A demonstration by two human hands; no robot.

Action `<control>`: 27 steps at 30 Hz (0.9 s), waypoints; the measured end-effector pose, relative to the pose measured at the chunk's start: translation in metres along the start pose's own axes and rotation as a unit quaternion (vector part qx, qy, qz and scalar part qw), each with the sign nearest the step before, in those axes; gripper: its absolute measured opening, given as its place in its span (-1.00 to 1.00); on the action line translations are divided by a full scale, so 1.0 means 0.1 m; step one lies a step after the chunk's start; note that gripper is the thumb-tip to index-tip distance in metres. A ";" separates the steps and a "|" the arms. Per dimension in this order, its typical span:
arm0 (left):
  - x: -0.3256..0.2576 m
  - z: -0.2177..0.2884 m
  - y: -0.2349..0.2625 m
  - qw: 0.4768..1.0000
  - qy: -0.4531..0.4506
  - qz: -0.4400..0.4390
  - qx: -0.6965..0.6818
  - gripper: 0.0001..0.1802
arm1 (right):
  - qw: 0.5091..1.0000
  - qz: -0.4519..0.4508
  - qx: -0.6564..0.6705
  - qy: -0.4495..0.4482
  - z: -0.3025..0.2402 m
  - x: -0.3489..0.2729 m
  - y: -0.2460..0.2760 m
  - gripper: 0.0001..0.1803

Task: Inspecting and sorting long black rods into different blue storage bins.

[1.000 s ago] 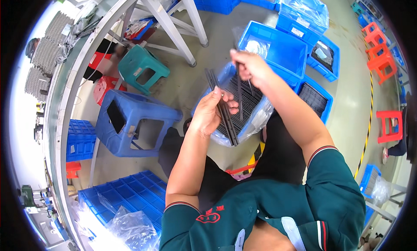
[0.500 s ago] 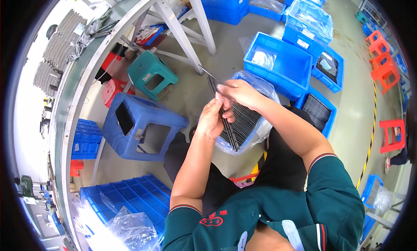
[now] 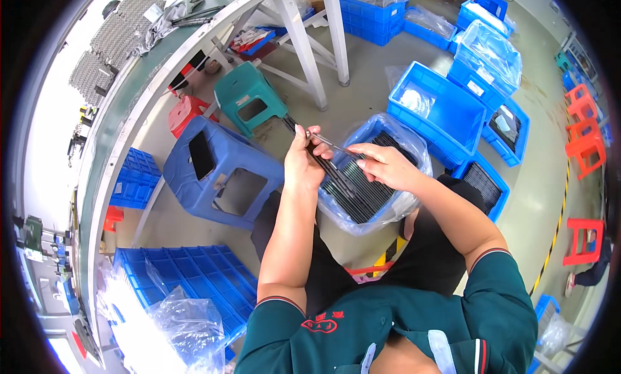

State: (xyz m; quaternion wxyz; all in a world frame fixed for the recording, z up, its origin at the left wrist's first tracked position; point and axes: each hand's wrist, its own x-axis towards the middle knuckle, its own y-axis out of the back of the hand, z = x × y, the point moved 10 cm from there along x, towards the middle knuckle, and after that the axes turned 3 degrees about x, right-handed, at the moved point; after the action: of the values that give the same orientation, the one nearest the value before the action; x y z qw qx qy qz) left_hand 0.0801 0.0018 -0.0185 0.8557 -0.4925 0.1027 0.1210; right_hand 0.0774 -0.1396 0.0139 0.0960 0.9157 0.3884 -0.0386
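- Two hands are meeting over a bundle of thin dark strips [image 3: 326,170], and you are gripping that bundle in your left hand [image 3: 303,164], fingers clenched round it so the strips are standing out past your fist toward the green stool [image 3: 249,106].
- Your right hand [image 3: 385,167] is pinching one slim strip [image 3: 326,141] between thumb and fingertips; the strip is running leftward to your left thumb, probably so you can add it to the bundle or draw it off.
- You are keeping both hands right above the blue bin [image 3: 375,180] on your lap, lined with a clear bag [image 3: 414,148] and filled with rows of the same dark strips, which looks like a way of keeping the supply within short reach.
- Beside your left knee a blue stool [image 3: 220,173] is standing with a dark flat thing lying on its seat; what it is cannot be told.
- Farther out, more blue crates [image 3: 440,109] are sitting on the floor to your right, some bagged, some holding dark strips.
- Along your left a long workbench [image 3: 129,109] is curving past, with grey parts laid out on top.
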 end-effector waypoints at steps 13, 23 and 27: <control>-0.04 -0.19 -0.07 0.994 0.091 -0.053 0.022 -0.65 | 0.995 0.032 -0.057 0.073 0.00 -0.01 0.11 -0.65; -0.10 0.00 -0.24 0.988 -0.015 -0.093 0.124 -0.68 | 0.978 -0.023 0.189 -0.087 0.10 -0.02 -0.05 -0.81; -0.11 -0.02 -0.27 0.990 -0.002 -0.110 0.089 -0.70 | 0.974 -0.033 0.211 -0.073 0.12 0.00 -0.10 -0.82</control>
State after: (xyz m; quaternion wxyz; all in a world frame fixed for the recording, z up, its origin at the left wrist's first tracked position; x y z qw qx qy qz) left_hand 0.0781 -0.0142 0.0056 0.9043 -0.4229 0.0563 0.0172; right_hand 0.0698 -0.1354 0.0003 -0.0725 0.8965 0.3937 -0.1898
